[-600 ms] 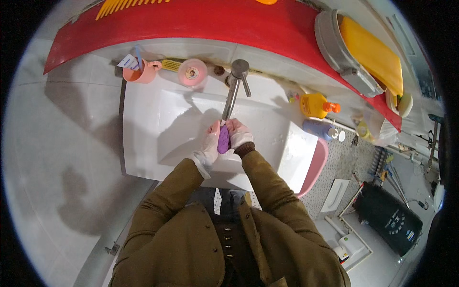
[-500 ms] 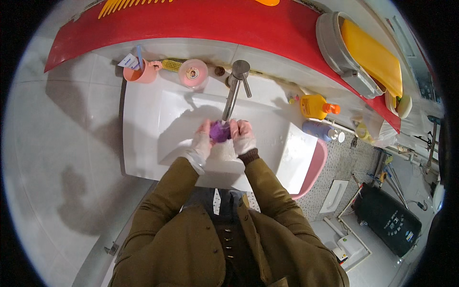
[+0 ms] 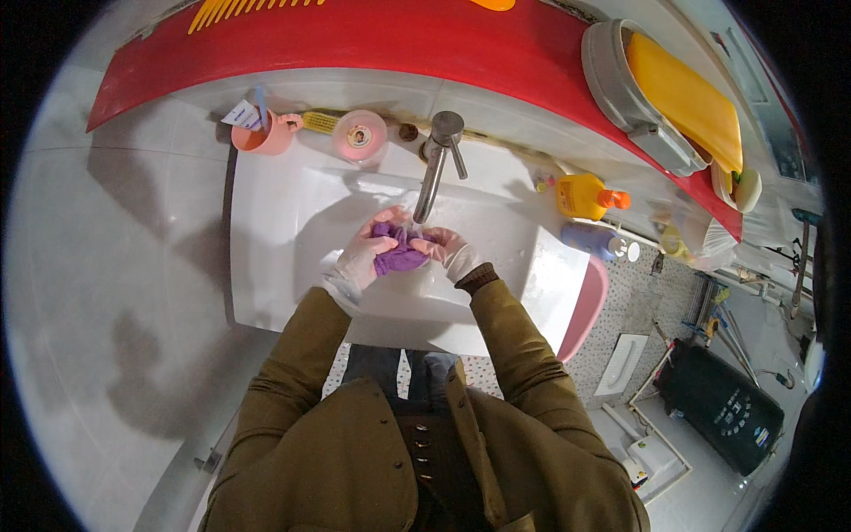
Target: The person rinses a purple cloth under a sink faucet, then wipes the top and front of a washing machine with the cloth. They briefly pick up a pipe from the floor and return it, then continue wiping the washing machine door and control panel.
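Both of my hands wear thin translucent gloves and are over the white sink [image 3: 266, 257]. A crumpled, wet-looking purple cloth [image 3: 401, 259] is bunched between them, beneath the spout of the metal faucet [image 3: 431, 177]. On its left side, my left hand [image 3: 362, 250] has its fingers closed round the cloth. At the right edge, the fingers of my right hand [image 3: 450, 250] pinch the fabric. Water seems to run from the spout onto the cloth.
Along the sink's back ledge stand a pink cup [image 3: 264, 136] with a toothbrush and tube, a round pink-lidded tub [image 3: 360, 136], a yellow bottle [image 3: 580, 196] and a blue bottle [image 3: 587, 238]. A red shelf [image 3: 372, 40] overhangs behind. A pink basin [image 3: 588, 306] sits lower right.
The purple cloth has spread from a compact bundle into a wider, looser bunch. My hands have moved slightly apart, the left one leftward.
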`<state>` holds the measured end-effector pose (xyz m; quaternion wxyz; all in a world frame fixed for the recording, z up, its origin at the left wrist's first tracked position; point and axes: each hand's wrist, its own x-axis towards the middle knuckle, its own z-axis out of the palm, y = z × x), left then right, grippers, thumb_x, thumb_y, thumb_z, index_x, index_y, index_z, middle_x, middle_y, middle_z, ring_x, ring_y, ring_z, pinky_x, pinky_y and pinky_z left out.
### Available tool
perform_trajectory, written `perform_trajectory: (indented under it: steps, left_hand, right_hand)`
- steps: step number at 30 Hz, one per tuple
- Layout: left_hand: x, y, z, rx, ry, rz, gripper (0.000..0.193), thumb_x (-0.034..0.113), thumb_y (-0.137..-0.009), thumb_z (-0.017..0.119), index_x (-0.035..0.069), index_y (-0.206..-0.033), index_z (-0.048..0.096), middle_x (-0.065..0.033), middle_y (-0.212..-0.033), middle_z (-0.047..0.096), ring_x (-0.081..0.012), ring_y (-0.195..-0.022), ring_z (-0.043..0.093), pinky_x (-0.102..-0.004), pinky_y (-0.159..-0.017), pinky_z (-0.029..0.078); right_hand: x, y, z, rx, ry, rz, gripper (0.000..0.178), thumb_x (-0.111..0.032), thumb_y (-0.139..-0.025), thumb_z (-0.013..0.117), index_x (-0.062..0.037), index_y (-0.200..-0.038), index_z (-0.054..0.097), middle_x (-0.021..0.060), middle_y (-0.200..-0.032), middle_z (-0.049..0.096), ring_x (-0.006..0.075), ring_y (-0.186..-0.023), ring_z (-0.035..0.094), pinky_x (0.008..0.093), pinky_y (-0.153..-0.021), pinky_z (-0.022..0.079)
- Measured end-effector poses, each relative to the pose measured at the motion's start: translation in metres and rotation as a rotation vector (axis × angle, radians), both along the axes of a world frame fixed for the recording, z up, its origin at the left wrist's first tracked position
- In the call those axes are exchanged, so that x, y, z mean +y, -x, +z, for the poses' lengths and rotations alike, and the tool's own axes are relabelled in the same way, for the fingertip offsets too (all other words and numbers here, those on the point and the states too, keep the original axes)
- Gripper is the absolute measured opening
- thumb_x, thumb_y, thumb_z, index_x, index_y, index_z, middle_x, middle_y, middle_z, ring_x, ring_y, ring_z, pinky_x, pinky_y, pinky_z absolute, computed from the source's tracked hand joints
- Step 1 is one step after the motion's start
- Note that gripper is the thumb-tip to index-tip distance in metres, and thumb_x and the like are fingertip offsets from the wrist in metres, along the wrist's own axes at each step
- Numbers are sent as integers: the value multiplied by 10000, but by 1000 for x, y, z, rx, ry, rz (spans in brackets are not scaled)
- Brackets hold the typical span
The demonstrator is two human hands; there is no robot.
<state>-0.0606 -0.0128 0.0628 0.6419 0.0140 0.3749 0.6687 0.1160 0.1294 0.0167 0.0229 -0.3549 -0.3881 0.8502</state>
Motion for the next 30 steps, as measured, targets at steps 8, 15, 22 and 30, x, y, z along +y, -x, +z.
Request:
perform_trajectory:
  steps: [8,15,22,30]
  left_hand:
    - [-12,-14,-23,-241,490,-60,549,443,-1016,646,130,-1431,469,-95,-1348,563,-255,-1084,631,-430,-877,575]
    - [10,-43,-17,239,401,210,322,372,-1072,572,64,-1088,667,-61,-942,680,-206,-864,663,-361,-821,567]
    - [36,-57,-30,37,506,333,346,390,-1074,527,100,-927,645,-1,-746,589,-128,-668,536,-275,-594,426]
    - [31,-53,-13,6,549,302,367,396,-1063,589,117,-824,593,18,-666,538,-144,-601,527,-303,-539,437]
  right_hand:
    - [-27,52,12,69,-9,-570,127,-143,-1023,669,-95,-961,569,105,-900,731,185,-768,703,327,-657,602]
    - [-97,34,63,-112,-724,49,204,-223,-1069,574,-59,-949,592,84,-786,635,216,-679,611,351,-641,547]
    - [-36,50,-9,-190,-425,-243,195,-133,-1009,649,-40,-1163,573,87,-954,663,199,-851,636,368,-774,557]
    - [-77,36,56,-255,-991,-45,217,-267,-1050,595,-66,-1129,604,172,-897,678,304,-751,650,386,-727,536]
